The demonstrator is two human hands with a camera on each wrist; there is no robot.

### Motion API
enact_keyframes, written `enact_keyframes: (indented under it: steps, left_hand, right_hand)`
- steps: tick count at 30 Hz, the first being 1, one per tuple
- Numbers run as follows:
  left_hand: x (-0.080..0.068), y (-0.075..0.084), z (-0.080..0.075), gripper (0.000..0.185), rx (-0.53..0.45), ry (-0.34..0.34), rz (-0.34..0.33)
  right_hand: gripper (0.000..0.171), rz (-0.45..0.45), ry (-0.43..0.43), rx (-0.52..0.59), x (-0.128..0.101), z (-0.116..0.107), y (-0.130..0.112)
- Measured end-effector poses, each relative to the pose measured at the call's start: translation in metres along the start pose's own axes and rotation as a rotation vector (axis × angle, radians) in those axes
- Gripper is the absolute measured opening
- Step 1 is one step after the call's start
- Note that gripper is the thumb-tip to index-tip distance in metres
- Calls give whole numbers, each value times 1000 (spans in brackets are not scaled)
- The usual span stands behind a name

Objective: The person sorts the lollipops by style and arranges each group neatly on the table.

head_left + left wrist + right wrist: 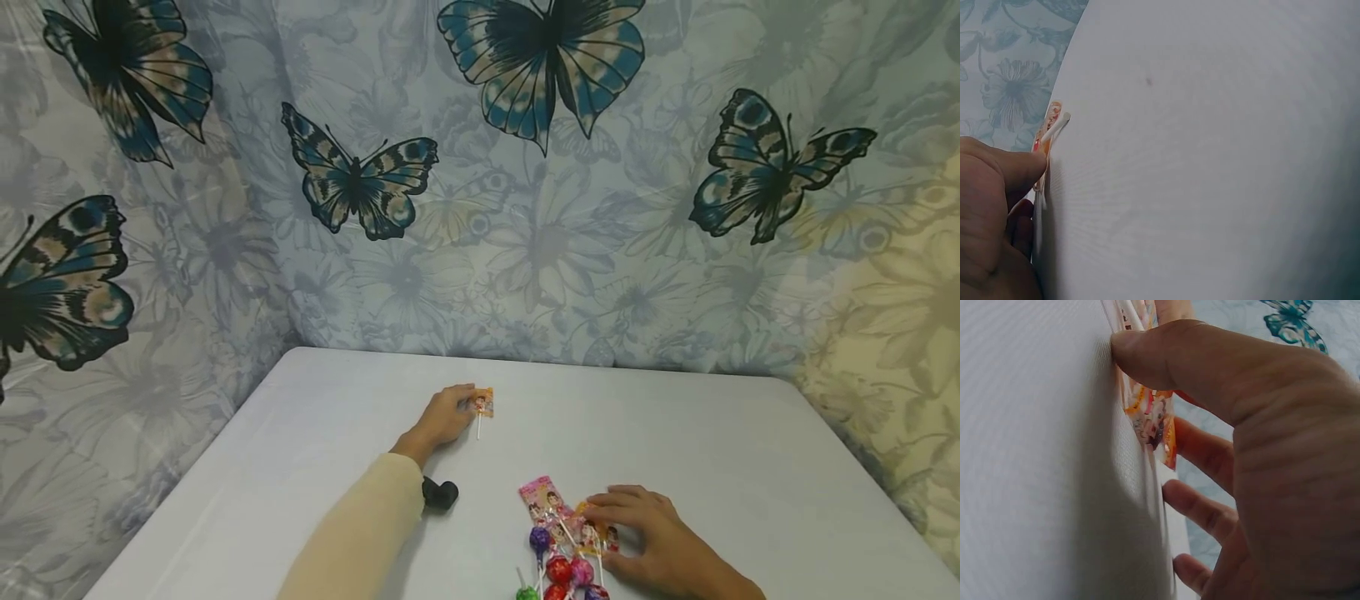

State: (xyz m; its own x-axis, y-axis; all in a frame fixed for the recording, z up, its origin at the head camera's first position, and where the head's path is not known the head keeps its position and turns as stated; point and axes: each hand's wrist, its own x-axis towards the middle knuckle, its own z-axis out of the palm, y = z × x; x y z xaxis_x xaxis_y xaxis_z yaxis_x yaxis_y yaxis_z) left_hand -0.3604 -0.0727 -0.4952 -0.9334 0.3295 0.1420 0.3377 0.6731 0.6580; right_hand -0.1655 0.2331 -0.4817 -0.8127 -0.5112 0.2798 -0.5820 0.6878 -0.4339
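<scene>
My left hand (pixel 467 402) reaches out to the middle of the white table (pixel 712 433) and pinches a lollipop in an orange wrapper (pixel 483 404) that lies flat there. In the left wrist view my thumb (pixel 1019 165) touches that orange wrapper (pixel 1050 122), and the white stick (pixel 1057 125) shows beside it. Near the table's front edge my right hand (pixel 606 533) rests with spread fingers on a pile of several wrapped lollipops (pixel 558 542). The right wrist view has my thumb (pixel 1166 356) pressing down beside an orange wrapper (pixel 1150 415).
A small black object (pixel 440 494) lies on the table beside my left forearm. A pale curtain printed with large butterflies (pixel 360 183) hangs behind and to both sides of the table. The table's rounded far corners lie close to the curtain.
</scene>
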Motion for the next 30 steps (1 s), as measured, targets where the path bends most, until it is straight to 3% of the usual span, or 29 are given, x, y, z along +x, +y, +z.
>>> enact_keyframes:
  steps: [7, 15, 21, 30]
  left_hand:
    - [0, 0, 3, 40, -40, 5, -12]
    - [-2, 0, 1, 41, -27, -7, -21]
    - [-1, 0, 2, 42, -11, -23, -35]
    - [2, -3, 2, 42, 1, -17, -49]
  right_hand:
    - [43, -66, 64, -84, 1, -8, -1]
    - [47, -134, 138, -91, 5, -18, -1]
    - [44, -113, 131, -83, 12, -30, 0]
    - [45, -140, 102, -48, 43, -43, -2]
